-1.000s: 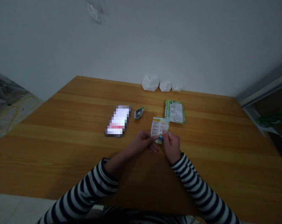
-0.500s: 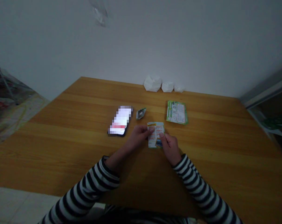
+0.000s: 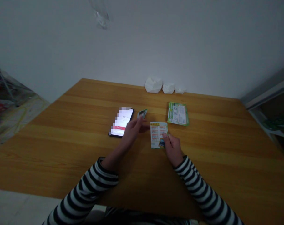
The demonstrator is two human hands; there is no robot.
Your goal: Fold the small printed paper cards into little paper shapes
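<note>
The right hand (image 3: 173, 149) has its grip clamped on the lower corner of a small rectangular white-and-orange printed paper card (image 3: 156, 134), held over the honey-coloured wooden counter (image 3: 62, 150). The left hand (image 3: 132, 131), grip apart and off the card, sits near a small crumpled green foil scrap (image 3: 142, 113) and a lit black smartphone (image 3: 121, 122).

Long-sleeved top, black and white horizontal stripes of near-equal width. Left sleeve (image 3: 85, 190) and right sleeve (image 3: 203, 190) both run to the wrist, each ending in a dark cuff edge. Left hand (image 3: 132, 131) and right hand (image 3: 173, 148) bare. Dark clothing (image 3: 132, 215) at lower frame edge, too dim to resolve.
</note>
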